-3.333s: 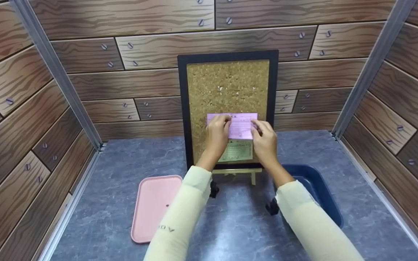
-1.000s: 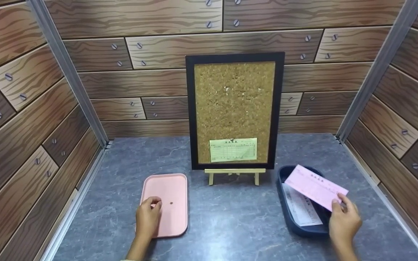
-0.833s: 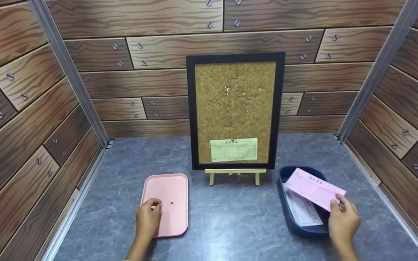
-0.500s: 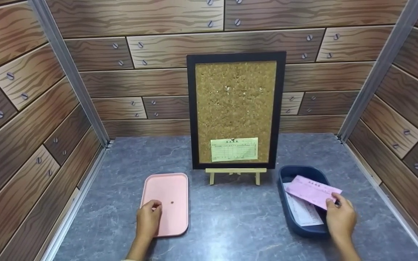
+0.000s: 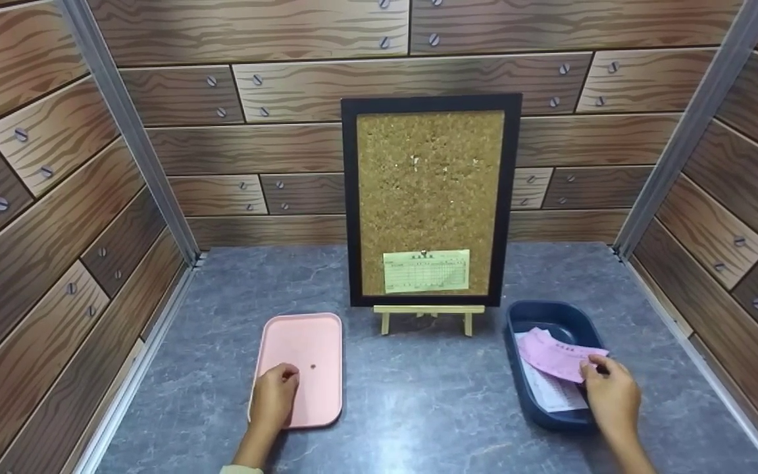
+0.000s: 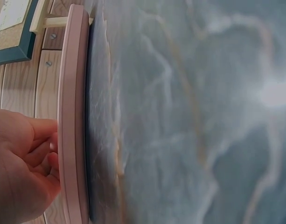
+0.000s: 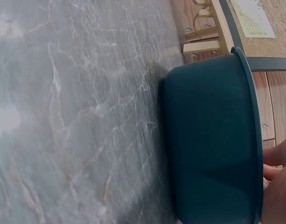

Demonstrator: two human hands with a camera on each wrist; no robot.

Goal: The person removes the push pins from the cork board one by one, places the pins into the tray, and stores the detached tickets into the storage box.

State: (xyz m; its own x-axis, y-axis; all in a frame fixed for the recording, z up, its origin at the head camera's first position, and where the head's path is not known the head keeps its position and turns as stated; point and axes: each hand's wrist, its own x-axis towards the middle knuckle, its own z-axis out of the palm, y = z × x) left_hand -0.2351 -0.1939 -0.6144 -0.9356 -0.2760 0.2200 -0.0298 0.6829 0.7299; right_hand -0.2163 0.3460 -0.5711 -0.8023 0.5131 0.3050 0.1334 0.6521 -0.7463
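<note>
My right hand (image 5: 612, 398) pinches the right end of a pink printed slip (image 5: 550, 354) between thumb and fingers. The slip bends as it lies over a white printed slip (image 5: 553, 394) inside the dark blue bin (image 5: 525, 398). My left hand (image 5: 274, 398) stays low over the left side of the pink tray (image 5: 306, 405), fingers curled and thumb near the forefinger; whether anything small is between them is hidden. A tiny dark pushpin-like spot (image 5: 313, 367) shows on the tray. In the right wrist view, the bin wall (image 7: 212, 140) hides most of that hand's fingers.
A black-framed cork board (image 5: 428, 191) stands upright on a small wooden easel (image 5: 428, 309) at the back centre. A green printed slip (image 5: 426, 271) is pinned low on it by a pushpin (image 5: 424, 253). Wood-patterned walls (image 5: 274, 151) enclose the grey marbled table (image 5: 379, 395).
Both hands have left the board, and the pink slip went with the right hand to the bin. Since then the slip has sunk lower and bent; the left hand has barely moved over the tray.
</note>
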